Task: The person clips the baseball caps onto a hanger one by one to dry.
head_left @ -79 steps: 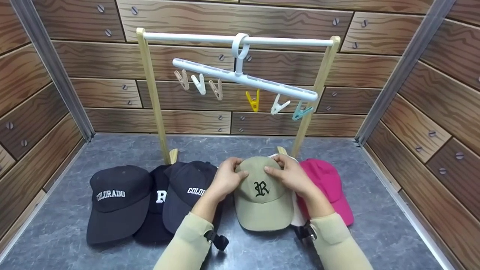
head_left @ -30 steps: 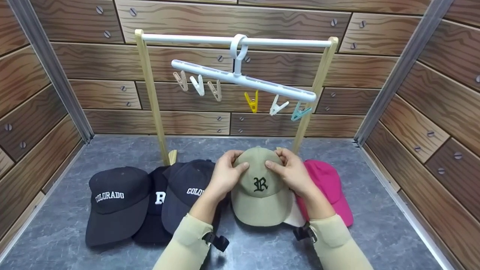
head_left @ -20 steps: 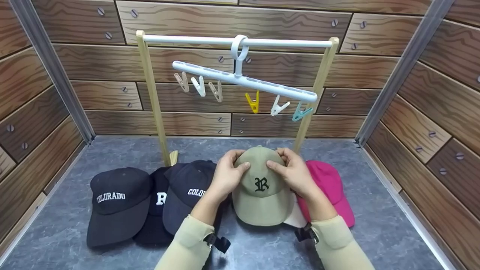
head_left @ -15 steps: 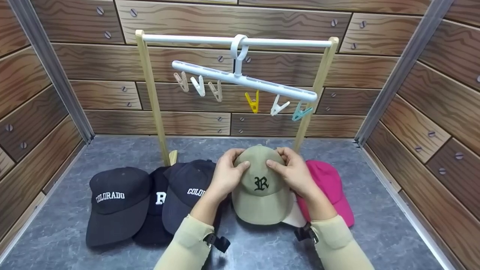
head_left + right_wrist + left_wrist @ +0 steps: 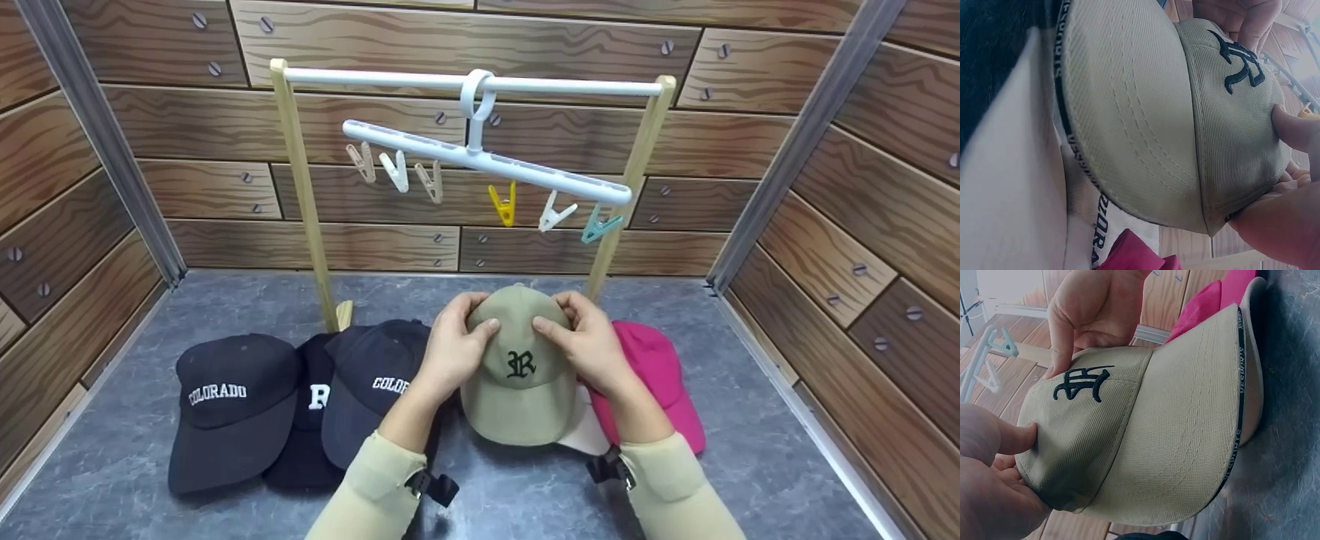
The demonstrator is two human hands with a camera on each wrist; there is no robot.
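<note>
In the head view, the left hand (image 5: 454, 345) is gripping the olive cap (image 5: 517, 409) at its ten o'clock side and the right hand (image 5: 590, 343) is gripping it at two o'clock, both thumbs pressing the crown. The olive cap is sitting between them, its brim pointing to six o'clock. A pale cap (image 5: 589, 429) is peeking out near four o'clock, a pink cap (image 5: 664, 371) lying at three

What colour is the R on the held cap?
Black. The R shows best, upright, in the head view.
</note>
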